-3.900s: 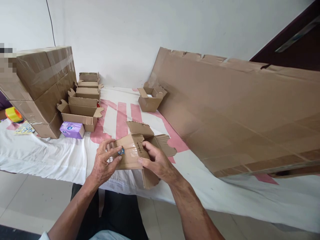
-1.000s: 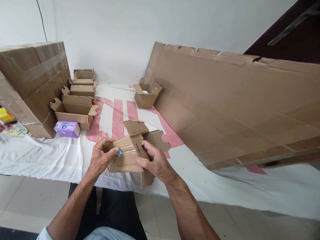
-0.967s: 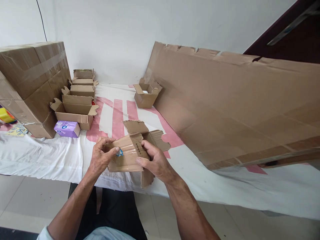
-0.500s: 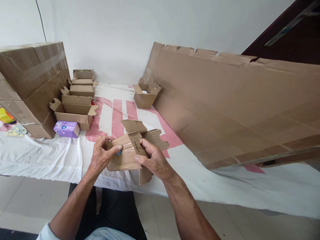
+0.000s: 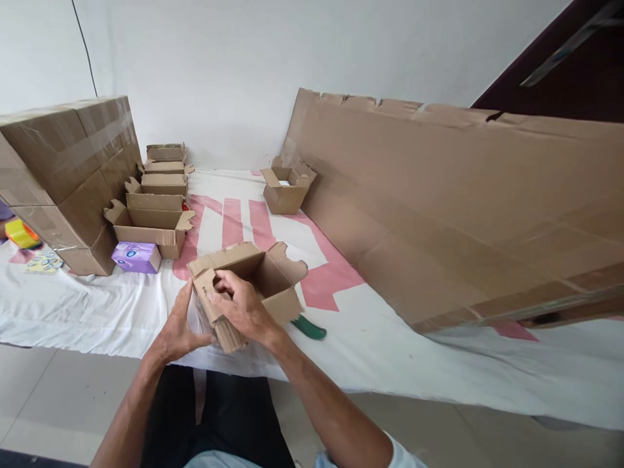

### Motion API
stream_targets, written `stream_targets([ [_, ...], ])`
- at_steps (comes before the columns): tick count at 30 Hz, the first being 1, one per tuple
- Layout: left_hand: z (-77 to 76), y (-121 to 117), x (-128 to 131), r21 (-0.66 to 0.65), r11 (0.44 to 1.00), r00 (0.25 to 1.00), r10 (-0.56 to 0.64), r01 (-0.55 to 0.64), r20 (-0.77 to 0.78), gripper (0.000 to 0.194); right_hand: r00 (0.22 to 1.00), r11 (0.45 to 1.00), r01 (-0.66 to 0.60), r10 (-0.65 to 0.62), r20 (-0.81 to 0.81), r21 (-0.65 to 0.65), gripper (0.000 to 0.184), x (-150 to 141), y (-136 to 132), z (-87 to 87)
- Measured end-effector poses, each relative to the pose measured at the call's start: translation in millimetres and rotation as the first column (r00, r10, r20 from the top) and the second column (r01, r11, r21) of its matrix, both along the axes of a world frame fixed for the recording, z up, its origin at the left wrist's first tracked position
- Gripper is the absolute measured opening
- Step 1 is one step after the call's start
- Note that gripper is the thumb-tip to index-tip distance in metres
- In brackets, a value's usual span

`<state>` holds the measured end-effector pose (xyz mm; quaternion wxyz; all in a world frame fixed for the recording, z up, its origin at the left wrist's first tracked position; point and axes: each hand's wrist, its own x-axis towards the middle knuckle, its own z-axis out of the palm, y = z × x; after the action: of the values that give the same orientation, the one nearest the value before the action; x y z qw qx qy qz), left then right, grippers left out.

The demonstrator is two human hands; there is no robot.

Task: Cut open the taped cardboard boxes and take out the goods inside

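A small open cardboard box (image 5: 283,305) stands on the cloth in front of me, its mouth facing up and its flaps spread. My right hand (image 5: 241,304) grips the near-left flap, fingers over its edge and thumb on the outside. Beside the box's left side is my left hand (image 5: 178,328), thumb and fingers spread apart; whether its fingertips touch the cardboard is hard to tell. A green curved handle (image 5: 311,327) lies on the cloth, sticking out from behind the box at the right.
Taped cartons (image 5: 88,188) are stacked at left, with several open boxes (image 5: 151,224) lined up beside them. A purple tissue pack (image 5: 137,257) and a yellow tape roll (image 5: 22,234) lie nearby. Another open box (image 5: 286,195) stands farther back. A large cardboard sheet (image 5: 439,214) leans at right.
The box has turned from its side to mouth-up and sits lower on the cloth. My right hand moved left to its flap; my left hand opened and slid down. The green handle came into view.
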<state>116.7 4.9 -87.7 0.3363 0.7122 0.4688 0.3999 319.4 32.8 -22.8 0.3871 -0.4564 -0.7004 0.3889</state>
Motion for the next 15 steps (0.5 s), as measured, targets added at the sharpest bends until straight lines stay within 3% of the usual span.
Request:
stream_targets([
  [2,-10.1,-3,3,-0.015,0.999,0.998,0.05,-0.05,-0.03,0.14,0.993,0.998,-0.025,0.018,0.116,0.061,0.016,-5,-1,-2.6],
  [5,-15.6,1,9,-0.02,0.995,0.995,0.095,-0.095,-0.006,0.128,0.991,0.973,-0.037,0.007,0.131,0.227,0.017,2,-7,3.3],
  [7,-12.3,4,6,-0.015,0.998,0.997,0.066,-0.066,0.04,0.119,0.994,0.93,0.076,-0.097,0.041,0.36,0.024,20,-10,9.1],
  [10,-2.3,10,-15,-0.024,0.998,0.994,0.053,-0.051,0.094,0.115,0.917,0.789,0.382,-0.387,-0.094,0.482,0.027,59,-10,6.6],
  [12,4.4,14,-35,-0.064,0.997,0.992,0.045,-0.037,0.121,0.114,0.855,0.733,0.509,-0.489,-0.17,0.45,0.031,88,-5,-8.1],
  [13,7.4,15,-45,-0.085,0.996,0.99,0.039,-0.027,0.137,0.115,0.839,0.747,0.543,-0.506,-0.2,0.384,0.034,101,-2,-19.4],
  [15,12.8,18,-61,-0.114,0.993,0.985,0.029,-0.009,0.169,0.116,0.861,0.856,0.491,-0.45,-0.237,0.159,0.044,121,6,-45.9],
])
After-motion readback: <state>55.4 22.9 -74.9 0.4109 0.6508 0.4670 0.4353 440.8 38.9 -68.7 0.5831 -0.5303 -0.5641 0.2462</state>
